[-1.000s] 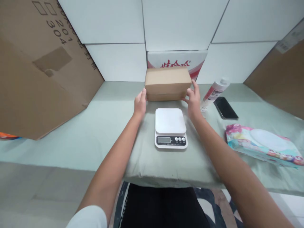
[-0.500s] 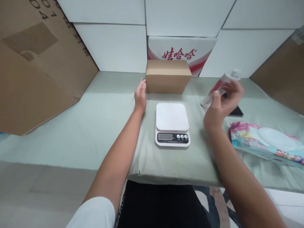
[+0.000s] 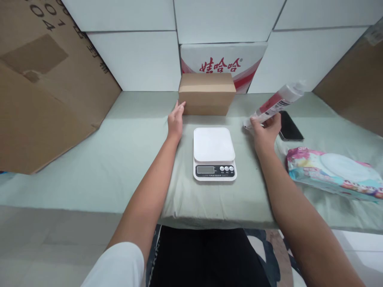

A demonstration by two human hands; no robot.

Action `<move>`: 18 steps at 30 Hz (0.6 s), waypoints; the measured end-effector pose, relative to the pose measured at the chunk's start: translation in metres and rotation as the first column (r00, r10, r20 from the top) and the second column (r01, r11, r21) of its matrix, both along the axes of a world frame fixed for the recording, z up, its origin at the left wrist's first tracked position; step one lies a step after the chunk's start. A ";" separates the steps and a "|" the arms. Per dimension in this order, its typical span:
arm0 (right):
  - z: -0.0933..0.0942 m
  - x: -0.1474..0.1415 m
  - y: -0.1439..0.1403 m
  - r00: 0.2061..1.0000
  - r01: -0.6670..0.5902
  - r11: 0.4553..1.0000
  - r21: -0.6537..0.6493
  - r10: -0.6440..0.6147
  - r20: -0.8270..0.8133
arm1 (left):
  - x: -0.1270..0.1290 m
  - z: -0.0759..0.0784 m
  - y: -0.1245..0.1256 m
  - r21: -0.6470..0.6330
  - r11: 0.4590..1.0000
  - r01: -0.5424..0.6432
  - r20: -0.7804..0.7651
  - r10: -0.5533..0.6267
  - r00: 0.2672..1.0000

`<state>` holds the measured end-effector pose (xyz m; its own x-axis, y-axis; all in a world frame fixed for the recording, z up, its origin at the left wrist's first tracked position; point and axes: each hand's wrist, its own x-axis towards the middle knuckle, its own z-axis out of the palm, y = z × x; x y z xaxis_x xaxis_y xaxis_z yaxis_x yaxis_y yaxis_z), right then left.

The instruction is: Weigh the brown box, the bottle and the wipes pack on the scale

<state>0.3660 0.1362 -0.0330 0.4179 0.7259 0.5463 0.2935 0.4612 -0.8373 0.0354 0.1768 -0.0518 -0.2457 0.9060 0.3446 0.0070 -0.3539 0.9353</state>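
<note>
My left hand [image 3: 176,123] rests its fingertips against the left front corner of a small brown cardboard box [image 3: 206,103], fingers stretched out rather than wrapped round it. In my right hand [image 3: 267,131] is a whitish bottle [image 3: 273,104] with a red label and a barcode, gripped near its lower end. The bottle tilts with its pale cap up to the right; whether its lower end touches the cloth I cannot tell. Between my forearms lies a white kitchen scale [image 3: 214,153], its plate bare and its display showing no digits I can read.
A black phone [image 3: 290,126] lies right of my right hand, with a pack of wet wipes [image 3: 335,173] nearer me. Large cardboard boxes stand at left [image 3: 54,103] and right [image 3: 356,79]. A white printed carton [image 3: 223,57] is behind the small box.
My right hand has moved left and sits lower on the bottle, which leans over more. More of the phone shows. The left hand stays at the box.
</note>
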 end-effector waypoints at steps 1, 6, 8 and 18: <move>0.006 -0.006 -0.007 0.998 -0.070 0.997 0.014 0.070 0.005 | 0.000 0.001 -0.001 -0.001 1.000 -0.007 0.008 0.007 1.000; 0.030 -0.048 -0.043 0.901 -0.426 0.905 0.008 0.424 0.093 | 0.000 0.004 -0.004 0.033 0.999 -0.031 0.008 0.031 0.999; 0.034 -0.062 -0.056 0.841 -0.528 0.848 -0.036 0.528 0.119 | 0.000 0.005 -0.006 0.044 0.999 -0.029 -0.014 0.029 0.999; 0.035 -0.083 -0.075 0.737 -0.627 0.738 -0.249 0.666 0.117 | 0.000 0.008 -0.009 0.035 0.999 -0.034 -0.028 0.035 0.999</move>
